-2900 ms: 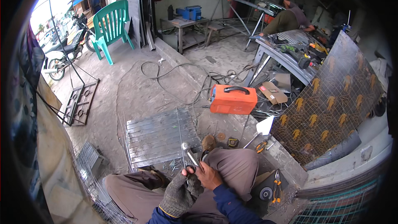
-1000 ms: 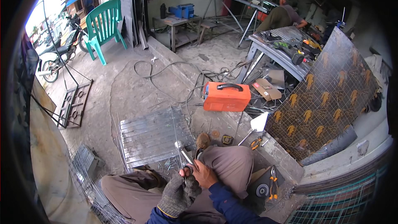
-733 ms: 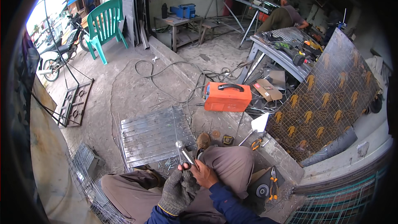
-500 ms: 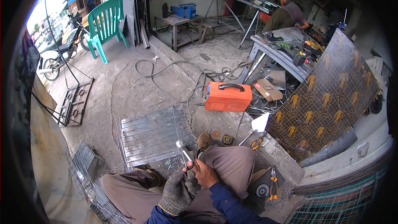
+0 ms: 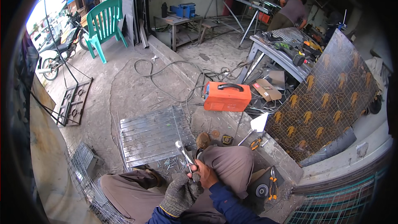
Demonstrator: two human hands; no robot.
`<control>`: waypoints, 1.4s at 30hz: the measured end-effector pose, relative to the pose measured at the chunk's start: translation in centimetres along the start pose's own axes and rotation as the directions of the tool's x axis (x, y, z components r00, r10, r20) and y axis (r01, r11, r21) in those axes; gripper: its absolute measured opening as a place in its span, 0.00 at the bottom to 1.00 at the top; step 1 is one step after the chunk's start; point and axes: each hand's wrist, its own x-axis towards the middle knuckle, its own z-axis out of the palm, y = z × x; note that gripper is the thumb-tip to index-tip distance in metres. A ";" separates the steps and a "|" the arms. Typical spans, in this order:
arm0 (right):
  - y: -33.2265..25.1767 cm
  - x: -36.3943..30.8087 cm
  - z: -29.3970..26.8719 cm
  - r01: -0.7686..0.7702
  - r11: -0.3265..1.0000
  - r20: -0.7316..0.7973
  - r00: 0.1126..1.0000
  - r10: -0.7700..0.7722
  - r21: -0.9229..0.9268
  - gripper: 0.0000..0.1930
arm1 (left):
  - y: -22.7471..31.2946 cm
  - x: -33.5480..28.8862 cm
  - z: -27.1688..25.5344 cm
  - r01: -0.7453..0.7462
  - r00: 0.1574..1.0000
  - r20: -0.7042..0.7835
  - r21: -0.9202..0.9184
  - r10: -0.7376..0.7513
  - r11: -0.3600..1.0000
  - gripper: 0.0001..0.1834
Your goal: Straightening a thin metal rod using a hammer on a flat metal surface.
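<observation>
Before my lap, both hands meet around a shiny metal tool with a rounded head; its exact kind is unclear. My left hand, in a grey knitted glove with bare fingertips showing, is closed at its lower end. My right hand, bare, wraps the tool's shank just above the glove. A thin rod runs up from the tool's head across a slatted metal panel on the ground. Loose nails or short metal pieces lie between the panel and my legs. My fingers hide the tool's lower part.
An orange machine with a black handle stands ahead. Right of my knee lie orange-handled pliers, a grinding disc, a tape measure and more pliers. A patterned sheet leans at right. Another person bends behind a workbench.
The tool's head has shifted slightly, and my right hand has turned a little around the shank. The person at the back has straightened somewhat.
</observation>
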 end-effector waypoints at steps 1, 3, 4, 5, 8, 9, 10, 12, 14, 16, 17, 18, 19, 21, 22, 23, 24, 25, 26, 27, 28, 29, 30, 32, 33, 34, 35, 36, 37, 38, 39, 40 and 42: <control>-0.2 0.0 -0.1 -0.003 1.000 0.000 1.000 0.003 -0.004 0.11 | 0.1 0.0 0.1 -0.012 0.999 -0.036 -0.020 0.011 1.000 0.13; -0.8 0.1 -0.3 -0.040 0.999 0.025 0.999 0.040 0.020 0.12 | 0.1 0.1 -0.2 -0.009 1.000 0.000 0.007 0.009 1.000 0.13; -0.8 0.1 -0.4 -0.037 0.999 0.026 0.999 0.036 0.027 0.12 | 0.0 0.1 -0.1 -0.010 0.999 0.035 0.038 0.009 0.999 0.13; -0.8 0.1 -0.5 -0.040 0.999 0.030 0.999 0.039 0.022 0.12 | -0.1 0.1 0.1 -0.015 0.999 0.033 0.044 0.013 0.999 0.13; -1.0 0.1 -0.4 -0.031 0.999 0.025 0.999 0.031 0.025 0.12 | 0.2 0.2 0.3 0.020 0.992 0.125 0.080 -0.030 0.997 0.13; -1.3 0.1 -0.5 -0.014 0.999 0.018 1.000 0.013 0.048 0.12 | 0.1 0.1 0.4 0.014 0.990 0.139 0.123 -0.031 0.992 0.13; -1.6 0.1 -0.5 -0.015 0.999 0.020 1.000 0.014 0.047 0.12 | 0.1 0.0 0.5 0.006 0.988 0.153 0.165 -0.032 0.986 0.12; -2.2 0.0 -0.8 -0.134 0.987 0.074 0.989 0.128 0.087 0.13 | -0.1 -0.1 0.7 0.006 0.988 0.151 0.165 -0.031 0.986 0.11; -1.6 -0.2 -0.5 -0.148 0.984 0.082 0.987 0.140 0.098 0.14 | -0.5 -0.4 1.2 0.007 0.989 0.147 0.165 -0.032 0.986 0.11; -0.5 -0.2 -0.3 -0.163 0.981 0.089 0.984 0.154 0.108 0.14 | -0.8 -0.8 2.0 0.039 0.992 0.118 0.088 -0.049 0.995 0.12; 0.3 -0.3 -0.3 -0.147 0.984 0.100 0.986 0.137 0.099 0.13 | -1.0 -1.0 2.5 0.039 0.992 0.115 0.084 -0.049 0.996 0.12; 0.2 -0.2 -0.3 -0.130 0.987 0.120 0.986 0.118 0.092 0.19 | -1.0 -1.1 3.0 0.013 0.986 0.164 0.108 -0.031 0.994 0.13; 0.0 -0.3 -0.2 -0.134 0.986 0.135 0.983 0.121 0.094 0.19 | -1.0 -1.1 3.6 -0.016 0.978 0.210 0.129 -0.011 0.992 0.13; -2.8 -0.6 -0.7 -0.060 0.998 0.032 0.998 0.061 -0.028 0.13 | -1.0 -1.6 4.8 -0.064 0.981 0.192 0.126 0.039 0.990 0.14; -1.4 0.2 -0.5 -0.041 0.999 0.049 0.998 0.042 -0.011 0.13 | -1.0 -1.5 5.7 -0.080 0.976 0.210 0.131 0.051 0.988 0.14; -2.1 -0.1 -0.9 -0.044 0.995 0.003 0.999 0.044 0.090 0.15 | -1.1 -1.5 6.3 -0.094 0.986 0.147 0.147 0.073 0.985 0.14; -1.3 0.1 -0.9 -0.186 0.975 0.078 0.981 0.178 0.119 0.17 | -1.2 -1.2 7.2 -0.087 0.984 0.168 0.165 0.059 0.982 0.15; -0.4 0.0 -0.5 -0.150 0.989 0.039 0.988 0.150 -0.005 0.17 | -1.0 -1.3 8.0 -0.097 0.981 0.183 0.183 0.063 0.978 0.16; -2.7 0.4 -1.3 -0.175 0.978 0.122 0.979 0.161 0.112 0.15 | -0.5 -1.3 8.2 -0.110 0.982 0.172 0.167 0.081 0.980 0.16; -0.8 0.6 -1.4 -0.176 0.968 0.082 0.983 0.164 0.180 0.14 | -0.8 -1.0 8.9 -0.086 0.981 0.186 0.155 0.056 0.984 0.17; 1.5 0.8 -0.4 -0.182 0.950 0.073 0.983 0.169 0.252 0.14 | -0.9 -1.1 9.8 -0.097 0.994 0.069 0.139 0.088 0.986 0.17; 2.8 0.8 0.2 -0.186 0.930 0.054 0.983 0.178 0.317 0.14 | -0.9 -1.0 9.8 -0.110 0.993 0.056 0.128 0.104 0.986 0.17; 1.2 0.4 0.0 -0.198 0.926 0.087 0.980 0.179 0.321 0.14 | -0.5 -1.0 9.4 -0.137 0.988 0.092 0.136 0.125 0.981 0.17; -4.2 0.0 -1.5 -0.180 0.984 0.165 0.971 0.176 0.009 0.23 | 0.0 -1.1 9.2 -0.174 0.982 0.101 0.143 0.161 0.974 0.16; -4.1 -0.1 -1.6 -0.181 0.983 0.170 0.969 0.177 0.008 0.23 | -0.1 -1.1 9.4 -0.177 0.982 0.098 0.140 0.164 0.974 0.16; -3.9 -0.1 -1.5 -0.171 0.985 0.151 0.974 0.166 0.019 0.23 | -0.1 -1.0 9.5 -0.174 0.979 0.126 0.126 0.158 0.977 0.16; -3.7 0.0 -1.5 -0.160 0.987 0.131 0.979 0.155 0.031 0.23 | -0.2 -1.0 9.6 -0.170 0.976 0.154 0.114 0.151 0.979 0.15; -3.3 -0.1 -1.3 -0.149 0.988 0.111 0.983 0.144 0.046 0.23 | -0.2 -0.9 9.4 -0.172 0.977 0.150 0.114 0.155 0.978 0.15; -2.8 0.0 -1.0 -0.138 0.989 0.090 0.987 0.133 0.060 0.23 | -0.3 -0.8 9.2 -0.168 0.972 0.179 0.083 0.151 0.982 0.14; -2.2 0.0 -0.8 -0.127 0.989 0.068 0.990 0.122 0.075 0.23 | -0.3 -0.8 9.0 -0.161 0.967 0.209 0.053 0.147 0.985 0.13; -1.6 0.0 -0.7 -0.116 0.990 0.041 0.993 0.113 0.085 0.23 | -0.4 -0.9 9.0 -0.159 0.967 0.209 0.053 0.145 0.986 0.13; 1.4 0.2 -0.4 -0.119 0.990 0.029 0.993 0.117 0.081 0.23 | -0.6 -0.8 9.2 -0.140 0.971 0.199 0.033 0.131 0.990 0.12; 8.4 0.8 0.4 -0.226 0.944 0.127 0.971 0.200 0.239 0.23 | -1.1 -0.4 9.6 -0.112 0.975 0.194 0.015 0.107 0.994 0.12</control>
